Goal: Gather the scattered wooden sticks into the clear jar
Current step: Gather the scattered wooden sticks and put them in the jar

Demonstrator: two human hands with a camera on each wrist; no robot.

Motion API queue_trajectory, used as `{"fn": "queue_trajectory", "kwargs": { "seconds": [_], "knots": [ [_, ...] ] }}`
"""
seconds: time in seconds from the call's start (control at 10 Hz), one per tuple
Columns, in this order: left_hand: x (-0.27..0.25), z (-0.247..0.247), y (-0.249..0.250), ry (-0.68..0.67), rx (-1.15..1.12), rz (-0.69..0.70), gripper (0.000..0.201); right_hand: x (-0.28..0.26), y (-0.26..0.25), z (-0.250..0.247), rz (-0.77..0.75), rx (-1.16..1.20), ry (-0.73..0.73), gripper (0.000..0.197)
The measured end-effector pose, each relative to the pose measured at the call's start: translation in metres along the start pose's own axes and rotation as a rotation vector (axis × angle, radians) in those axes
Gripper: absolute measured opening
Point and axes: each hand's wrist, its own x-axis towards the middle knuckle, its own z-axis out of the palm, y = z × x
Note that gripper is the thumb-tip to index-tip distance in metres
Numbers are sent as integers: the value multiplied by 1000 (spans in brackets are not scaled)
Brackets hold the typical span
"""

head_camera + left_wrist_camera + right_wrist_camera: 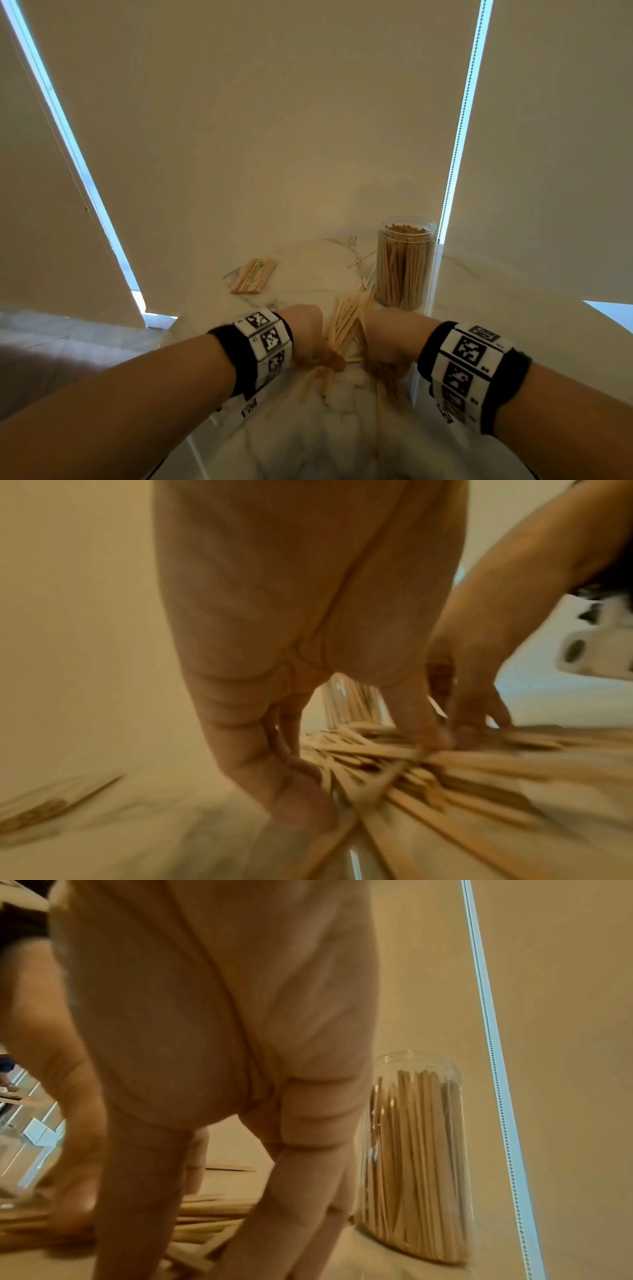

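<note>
A heap of thin wooden sticks (346, 323) lies on the white marble table (308, 442), just left of the clear jar (404, 267). The jar stands upright without a lid and is packed with sticks. My left hand (325, 359) and right hand (383, 363) are down on the near end of the heap, one on each side. In the left wrist view my left fingers (274, 785) point straight down beside the sticks (428, 767) and the thumb presses on them. My right fingers (301, 1191) reach straight down onto the sticks (209, 1223), near the jar (414, 1164).
A flat bundle of sticks (253, 277) lies at the back left of the table. A few loose sticks (359, 262) lie left of the jar. Drawn roller blinds hang behind, and a bead chain (459, 137) drops down just right of the jar.
</note>
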Motion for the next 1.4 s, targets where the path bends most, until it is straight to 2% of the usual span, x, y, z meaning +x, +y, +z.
{"fn": "queue_trajectory", "kwargs": {
  "seconds": [0.1, 0.2, 0.5, 0.6, 0.7, 0.8, 0.9, 1.0, 1.1, 1.2, 1.3, 1.4],
  "knots": [
    [-4, 6, 16, 37, 113, 30, 45, -6, 0, 1, -3, -27, 16, 30],
    [-8, 3, 26, 16, 182, 18, 37, -9, 2, 7, 4, 0, 58, 28],
    [-4, 13, 24, 12, 165, -53, 33, -19, 19, 21, 73, 31, 96, 30],
    [-5, 11, 17, 47, -12, -105, 36, -21, 25, 27, 99, 30, 85, 32],
    [-6, 8, 13, 146, -149, -127, 21, -26, 35, 26, 132, 93, 105, 33],
    [3, 7, 5, 183, -419, -167, 25, -31, 47, 20, 158, 235, 142, 28],
    [11, 8, 1, 123, -610, -121, 31, -40, 52, 13, 180, 433, 155, 22],
    [7, 10, 11, 122, -899, -109, 40, -37, 55, 10, 132, 638, 144, 23],
    [2, 9, 30, 244, -1100, -35, 29, -37, 45, 0, 32, 905, 259, 22],
    [0, 8, 48, 328, -1227, 68, 37, -34, 28, -8, -25, 922, 384, 14],
    [-2, 4, 58, 386, -1270, 167, 72, -28, 10, -11, -132, 631, 537, 20],
    [7, -10, 55, 487, -1349, 129, 59, -21, 2, -15, -223, 437, 635, 37]
  ]
}}
